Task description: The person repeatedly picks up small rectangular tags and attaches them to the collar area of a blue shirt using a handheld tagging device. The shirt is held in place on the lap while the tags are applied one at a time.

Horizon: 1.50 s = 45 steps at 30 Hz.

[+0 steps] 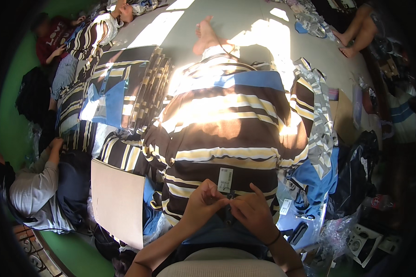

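A brown, yellow and white striped garment [226, 124] with a blue band at its far edge lies spread before me, sleeves out to both sides. Over its near part, my left hand [203, 203] and my right hand [253, 208] meet with fingers pinched together. A white paper tag [225, 179] stands just beyond the fingertips. Between the two hands is a small dark piece [230, 195], too small to make out. What exactly each pinch holds is hidden by the fingers.
To the left, folded striped garments [145, 87] are stacked, with a tan cardboard sheet [118, 203] nearer me. Grey patterned and blue cloth, a black plastic bag [356, 166] and clear plastic [339, 231] crowd the right. Other people sit at the left and far right.
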Available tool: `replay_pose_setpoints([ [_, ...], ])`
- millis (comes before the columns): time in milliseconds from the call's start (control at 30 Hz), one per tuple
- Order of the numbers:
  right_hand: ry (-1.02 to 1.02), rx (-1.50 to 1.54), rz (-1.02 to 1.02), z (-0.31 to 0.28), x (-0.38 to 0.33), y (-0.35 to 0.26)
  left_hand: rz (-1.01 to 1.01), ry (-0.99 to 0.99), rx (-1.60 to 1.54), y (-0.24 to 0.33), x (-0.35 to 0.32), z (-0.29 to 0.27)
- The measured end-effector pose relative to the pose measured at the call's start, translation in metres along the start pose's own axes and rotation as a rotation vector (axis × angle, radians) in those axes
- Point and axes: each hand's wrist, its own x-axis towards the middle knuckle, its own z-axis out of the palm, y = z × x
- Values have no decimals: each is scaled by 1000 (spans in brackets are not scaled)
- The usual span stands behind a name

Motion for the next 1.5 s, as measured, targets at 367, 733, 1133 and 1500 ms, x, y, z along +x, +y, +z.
replay_pose_setpoints([
  [367, -103, 134, 291, 8, -8, 9, -148, 21, 336, -9, 15, -18],
  [733, -68, 151, 531, 4, -7, 26, 0, 170, 818, -39, 56, -20],
  [1133, -118, -30, 339, 12, 7, 34, -156, 121, 397, -45, 60, -38],
  [1500, -153, -78, 251, 24, 7, 38, -246, 91, 420, -38, 59, -38],
])
